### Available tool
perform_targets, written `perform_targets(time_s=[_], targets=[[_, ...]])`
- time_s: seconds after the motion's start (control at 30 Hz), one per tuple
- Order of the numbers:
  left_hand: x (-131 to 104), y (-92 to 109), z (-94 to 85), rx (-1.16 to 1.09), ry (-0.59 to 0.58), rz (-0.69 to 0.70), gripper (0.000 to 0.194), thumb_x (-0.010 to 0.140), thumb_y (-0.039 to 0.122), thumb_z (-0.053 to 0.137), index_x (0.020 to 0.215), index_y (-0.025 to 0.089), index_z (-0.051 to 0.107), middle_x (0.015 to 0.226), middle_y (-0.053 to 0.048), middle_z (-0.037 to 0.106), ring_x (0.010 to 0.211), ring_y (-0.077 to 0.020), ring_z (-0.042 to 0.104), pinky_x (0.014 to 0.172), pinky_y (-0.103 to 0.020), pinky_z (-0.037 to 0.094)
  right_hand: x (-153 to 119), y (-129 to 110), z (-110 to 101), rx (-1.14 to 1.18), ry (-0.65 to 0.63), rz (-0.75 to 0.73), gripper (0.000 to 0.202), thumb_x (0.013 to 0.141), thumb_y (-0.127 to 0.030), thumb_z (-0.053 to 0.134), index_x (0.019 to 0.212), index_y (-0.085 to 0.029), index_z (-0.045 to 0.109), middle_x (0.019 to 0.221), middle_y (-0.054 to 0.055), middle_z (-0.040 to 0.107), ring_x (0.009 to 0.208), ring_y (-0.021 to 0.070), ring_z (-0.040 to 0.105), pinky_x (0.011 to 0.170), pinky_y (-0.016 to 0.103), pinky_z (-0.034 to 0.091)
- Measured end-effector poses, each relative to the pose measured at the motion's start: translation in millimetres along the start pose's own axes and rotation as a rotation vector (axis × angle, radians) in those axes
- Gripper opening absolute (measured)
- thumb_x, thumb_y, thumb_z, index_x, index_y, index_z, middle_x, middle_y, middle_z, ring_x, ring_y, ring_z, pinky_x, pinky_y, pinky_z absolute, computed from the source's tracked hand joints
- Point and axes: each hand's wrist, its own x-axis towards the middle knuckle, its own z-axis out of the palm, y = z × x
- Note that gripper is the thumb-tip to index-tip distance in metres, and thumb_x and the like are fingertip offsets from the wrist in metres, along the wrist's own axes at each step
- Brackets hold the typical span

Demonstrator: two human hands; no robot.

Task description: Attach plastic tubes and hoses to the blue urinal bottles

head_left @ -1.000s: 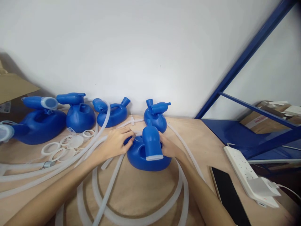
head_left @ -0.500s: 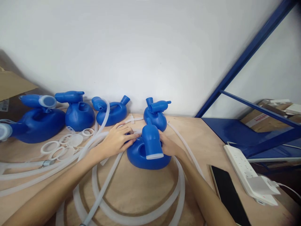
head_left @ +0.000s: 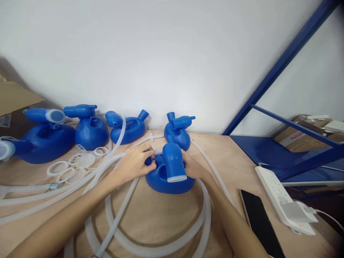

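A blue plastic bottle [head_left: 172, 186] stands on the table in front of me, with a blue angled head [head_left: 173, 159] on top whose white-rimmed mouth points down toward me. My left hand [head_left: 139, 161] is wrapped round the blue neck at the bottle's left side, thumb and fingers bent about it. Behind the angled head, my right hand [head_left: 190, 165] rests against the bottle's right side, its fingertips mostly hidden. A translucent hose [head_left: 161, 249] lies coiled on the table around the bottle.
Several more blue bottles [head_left: 91, 134] stand along the wall. White rings and lids [head_left: 57, 167] lie at the left near more hoses. On the right are a phone [head_left: 259, 222], a power strip [head_left: 279, 195] with a plug, and a blue metal rack [head_left: 268, 84].
My left hand's fingers have drawn in from reaching over the bottle's top and now curl at its left neck. My right hand and the bottle have hardly moved.
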Motion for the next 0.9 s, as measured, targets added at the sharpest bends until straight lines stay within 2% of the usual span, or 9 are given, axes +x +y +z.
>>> perform_targets(time_s=[0.17,0.23,0.33,0.47,0.57,0.63,0.7,0.8,0.9], targets=[[-3,-2,-0.4,0.032,0.020,0.074,0.014,0.087,0.024,0.057,0.085,0.018,0.070,0.094,-0.008,0.070,0.086,-0.0239,0.067,0.072,-0.036,0.049,-1,-2,-1,-0.008,-0.004,0.003,0.054,0.084,-0.067,0.075,0.112,-0.022,0.077,0.134,0.015,0.062,0.137,0.0390,0.055,0.122,0.060,0.041],[-4,-4,-3.9,0.032,-0.019,0.086,0.018,0.091,0.026,0.056,0.092,0.018,0.072,0.099,-0.009,0.072,0.089,-0.0248,0.069,0.075,-0.036,0.051,-1,-2,-1,-0.008,-0.007,0.008,0.054,0.083,-0.067,0.075,0.112,-0.022,0.077,0.134,0.015,0.063,0.136,0.0383,0.056,0.121,0.059,0.042],[-2,-5,-14.0,0.033,-0.118,0.083,0.025,0.097,0.028,0.055,0.108,0.019,0.075,0.111,-0.009,0.074,0.099,-0.0267,0.071,0.083,-0.038,0.054,-1,-1,-1,0.004,-0.007,-0.002,0.057,0.085,-0.065,0.075,0.122,-0.022,0.074,0.141,0.015,0.061,0.139,0.0378,0.055,0.122,0.060,0.040],[-1,-6,-31.7,-0.003,-0.215,0.086,0.039,0.102,0.035,0.054,0.136,0.023,0.069,0.139,-0.010,0.069,0.128,-0.0304,0.064,0.109,-0.044,0.051,-1,-2,0,0.043,0.020,0.027,0.078,0.083,-0.062,0.079,0.147,-0.024,0.057,0.151,0.017,0.056,0.144,0.0393,0.053,0.122,0.058,0.042],[-3,-12,-45.2,0.044,-0.253,-0.024,0.052,0.103,0.047,0.054,0.150,0.024,0.059,0.150,-0.013,0.062,0.136,-0.0336,0.060,0.109,-0.045,0.052,-1,-7,-1,0.079,0.024,0.036,0.096,0.079,-0.059,0.083,0.158,-0.025,0.041,0.154,0.017,0.056,0.145,0.0391,0.053,0.120,0.055,0.045],[-6,-19,-54.9,0.075,-0.306,-0.111,0.059,0.101,0.057,0.054,0.152,0.026,0.058,0.144,-0.013,0.067,0.124,-0.0338,0.068,0.096,-0.041,0.057,-1,-10,-1,0.071,0.016,0.028,0.095,0.081,-0.056,0.083,0.160,-0.024,0.039,0.157,0.018,0.054,0.147,0.0390,0.051,0.121,0.055,0.043],[-9,-30,-65.2,0.037,-0.388,-0.153,0.066,0.097,0.062,0.058,0.154,0.029,0.055,0.121,-0.010,0.077,0.100,-0.0290,0.076,0.079,-0.032,0.057,-1,-11,-2,0.051,0.020,0.026,0.091,0.084,-0.053,0.081,0.160,-0.023,0.040,0.159,0.018,0.053,0.147,0.0394,0.051,0.122,0.057,0.042],[-19,-54,-81.8,-0.074,-0.497,-0.170,0.078,0.091,0.055,0.069,0.161,0.030,0.045,0.086,0.000,0.077,0.070,-0.0203,0.073,0.063,-0.023,0.051,-1,-7,-1,0.030,0.038,-0.001,0.085,0.086,-0.055,0.078,0.158,-0.023,0.044,0.157,0.018,0.054,0.144,0.0400,0.054,0.119,0.059,0.044],[-33,-78,-101.6,-0.194,-0.564,-0.276,0.077,0.090,0.043,0.071,0.160,0.025,0.045,0.072,0.005,0.072,0.055,-0.0162,0.068,0.051,-0.019,0.048,0,-1,0,0.016,0.039,-0.035,0.075,0.089,-0.057,0.074,0.152,-0.023,0.052,0.155,0.018,0.057,0.143,0.0399,0.055,0.119,0.060,0.044]])
